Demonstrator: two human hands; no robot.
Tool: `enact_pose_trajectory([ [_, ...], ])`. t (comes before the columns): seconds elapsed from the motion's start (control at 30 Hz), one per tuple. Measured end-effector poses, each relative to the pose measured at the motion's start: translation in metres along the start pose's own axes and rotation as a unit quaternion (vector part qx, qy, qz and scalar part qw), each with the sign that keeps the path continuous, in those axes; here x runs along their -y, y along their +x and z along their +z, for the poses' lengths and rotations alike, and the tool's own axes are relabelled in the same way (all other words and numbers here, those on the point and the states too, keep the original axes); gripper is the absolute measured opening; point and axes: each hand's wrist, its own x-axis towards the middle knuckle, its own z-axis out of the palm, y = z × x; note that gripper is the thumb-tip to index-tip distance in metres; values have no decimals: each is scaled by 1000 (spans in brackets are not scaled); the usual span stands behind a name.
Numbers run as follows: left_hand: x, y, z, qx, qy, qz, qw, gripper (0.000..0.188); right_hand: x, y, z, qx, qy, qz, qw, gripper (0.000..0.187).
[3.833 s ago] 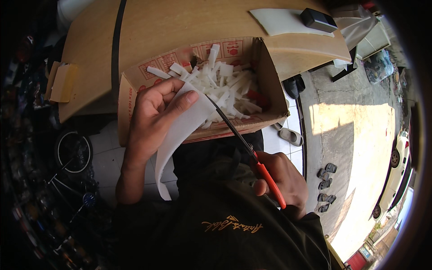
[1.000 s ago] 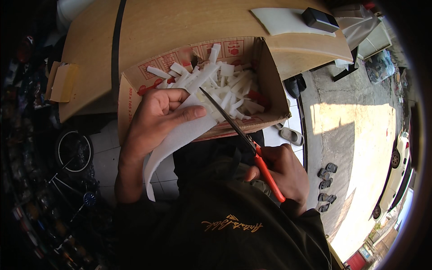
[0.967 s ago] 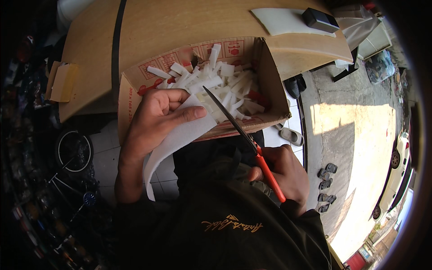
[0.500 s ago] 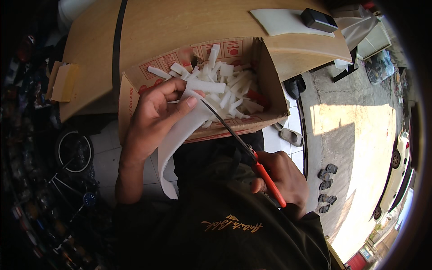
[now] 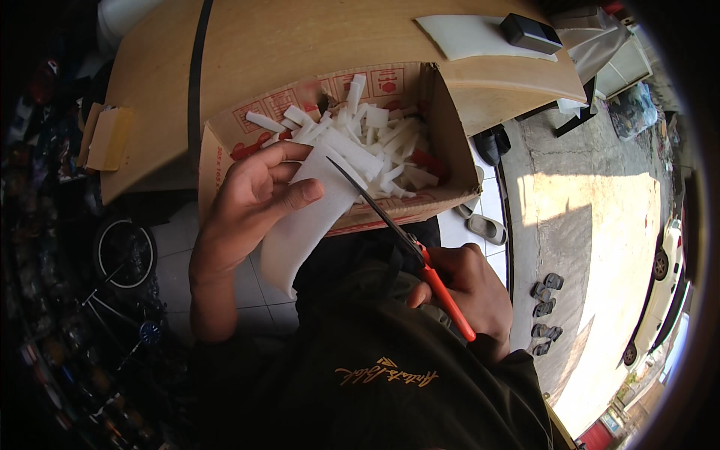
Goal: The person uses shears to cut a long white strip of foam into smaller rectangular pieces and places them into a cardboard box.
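Observation:
My left hand (image 5: 251,191) pinches the upper end of a long white foam strip (image 5: 311,214) between thumb and fingers. The strip hangs down over the near edge of a cardboard box (image 5: 386,220), bending toward my lap. In my right hand (image 5: 480,292) is a pair of scissors (image 5: 397,229) with red handles. Its dark blades look nearly closed, and their tip lies by the strip's upper right edge. Many cut white foam pieces (image 5: 394,139) fill the box. One wide piece (image 5: 349,152) lies right beyond the strip's end, touching or very near it.
A wooden table (image 5: 277,45) with a black strap (image 5: 196,75) stands behind the box. On it lie a white sheet (image 5: 457,34) and a dark block (image 5: 531,34). A small open carton (image 5: 109,139) sits at left, above a bicycle wheel (image 5: 124,253). Sandals (image 5: 486,229) rest on the floor at right.
The strip has shifted up and turned its broad face toward me, its lower end rising. The wide foam piece has tilted down onto the pile. My left fingers have loosened slightly; the scissors barely moved.

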Motion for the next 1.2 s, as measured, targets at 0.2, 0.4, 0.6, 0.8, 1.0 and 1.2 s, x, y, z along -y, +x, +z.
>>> enact_pose_trajectory([
  [0.2, 2, 0, -4, 3, 21, -11, 1000, 22, -3, 1, 1, 5, -1, 3, 1000, 64],
  [0.4, -1, 0, -1, 3, 34, -18, 999, 20, -8, 3, 3, 22, 9, -22, 999, 76],
  [0.6, 1, 4, 2, -4, 19, 7, 1000, 20, -8, 2, 2, 35, 3, -20, 999, 77],
  [0.8, 2, 3, 2, -1, 16, -2, 1000, 19, -4, 1, 1, 29, 8, -11, 999, 74],
  [1.0, 3, 5, 1, -1, 18, -1, 1000, 19, 4, 0, 2, -2, -4, -9, 1000, 65],
  [1.2, 3, 6, -1, -7, 15, -4, 1000, 19, 11, 3, 5, -29, -1, 44, 999, 45],
])
